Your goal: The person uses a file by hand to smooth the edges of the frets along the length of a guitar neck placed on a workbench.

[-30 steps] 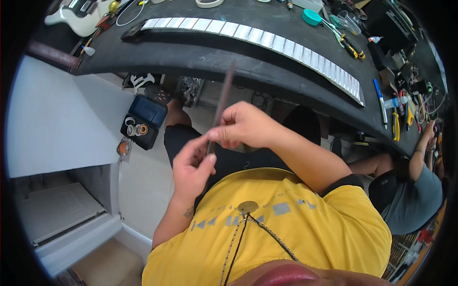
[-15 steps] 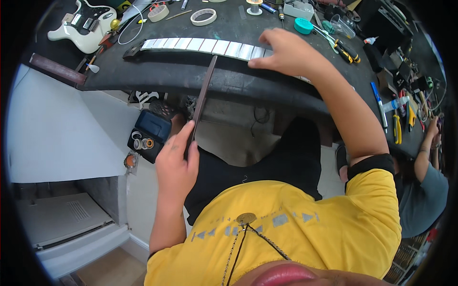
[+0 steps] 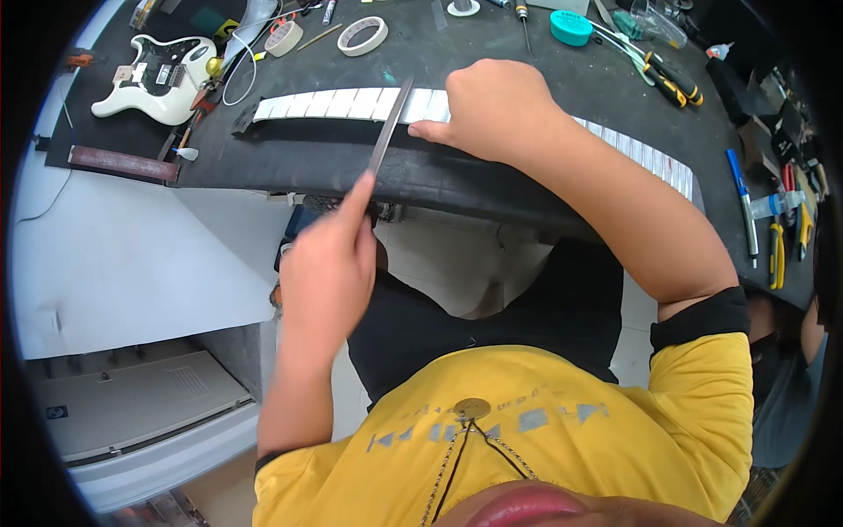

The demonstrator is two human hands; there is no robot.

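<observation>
A guitar neck [image 3: 329, 104] lies across the near part of the bench, its fretboard covered with silvery-white strips between the frets. My left hand [image 3: 327, 263] is closed around the near end of a slim metal file [image 3: 391, 127]. The file's far end crosses the fretboard just left of my right hand [image 3: 500, 110]. That hand is closed over the middle of the neck, its thumb along the near edge; its other fingertips are hidden. My right forearm covers part of the neck's right half.
A white guitar body [image 3: 162, 83] and a dark reddish block [image 3: 123, 162] lie at left. Tape rolls [image 3: 363, 35] sit behind the neck. A teal tub [image 3: 572, 27], yellow-black pliers [image 3: 674, 81] and a blue marker [image 3: 736, 171] lie at right. A person [image 3: 795, 395] is at the right edge.
The file has moved away from me, its tip now over the fretboard. My right hand has shifted left and closed down on the neck. The whole view has shifted slightly.
</observation>
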